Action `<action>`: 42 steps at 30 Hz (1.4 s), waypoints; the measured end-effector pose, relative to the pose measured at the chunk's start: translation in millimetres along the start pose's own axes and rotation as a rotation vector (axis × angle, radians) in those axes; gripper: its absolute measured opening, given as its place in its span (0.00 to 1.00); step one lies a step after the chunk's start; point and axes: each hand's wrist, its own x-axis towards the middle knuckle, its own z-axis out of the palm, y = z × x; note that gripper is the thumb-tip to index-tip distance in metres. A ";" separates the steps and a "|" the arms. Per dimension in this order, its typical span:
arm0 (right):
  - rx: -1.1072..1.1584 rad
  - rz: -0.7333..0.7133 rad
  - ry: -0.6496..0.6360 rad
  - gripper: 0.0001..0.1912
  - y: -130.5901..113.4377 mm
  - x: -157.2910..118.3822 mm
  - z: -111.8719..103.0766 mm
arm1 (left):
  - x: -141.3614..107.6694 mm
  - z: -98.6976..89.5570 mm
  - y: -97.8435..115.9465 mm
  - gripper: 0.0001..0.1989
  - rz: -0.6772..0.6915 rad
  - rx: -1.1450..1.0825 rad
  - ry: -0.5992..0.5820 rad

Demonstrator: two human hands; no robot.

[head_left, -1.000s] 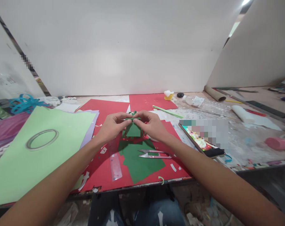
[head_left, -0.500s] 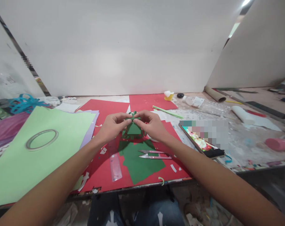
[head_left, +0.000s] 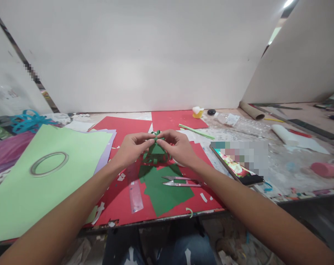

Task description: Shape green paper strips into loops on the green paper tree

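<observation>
A dark green paper piece with curled, looped strips (head_left: 156,156) is pinched at its top between both hands. My left hand (head_left: 133,146) is closed, thumb and fingertips on the left of the pinch. From the right, my right hand (head_left: 178,145) grips the same paper, its fingertips almost meeting the left ones. Just below the hands lies a flat green paper sheet (head_left: 164,200) with a ragged edge. Thread snips (head_left: 180,182) with pink handles rest on that sheet. A clear pinkish ruler (head_left: 135,197) lies to its left.
Red paper (head_left: 115,209) spreads beneath the work. At left, a tape roll (head_left: 49,164) sits on light green paper (head_left: 12,195). To the right are a phone (head_left: 235,165), a plastic bottle (head_left: 231,119), a yellow cup (head_left: 197,112) and green strips (head_left: 196,131). A white panel (head_left: 144,55) stands behind.
The green paper piece has turned slightly in my fingers, and its flat front face shows less. Both hands stay in nearly the same place.
</observation>
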 end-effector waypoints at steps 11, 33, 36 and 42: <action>0.002 0.009 -0.004 0.06 -1.6 0.6 0.3 | 0.0 0.2 1.2 0.17 0.030 0.073 0.042; -0.007 -0.004 -0.005 0.06 -2.2 0.3 0.5 | -1.5 2.1 4.4 0.19 -0.016 -0.011 -0.024; -0.013 -0.016 0.001 0.06 -2.0 0.4 1.0 | -1.2 2.5 5.4 0.19 -0.024 -0.016 -0.023; -0.025 -0.023 -0.019 0.06 0.0 -0.3 1.5 | 0.0 1.3 3.4 0.19 -0.030 0.012 -0.047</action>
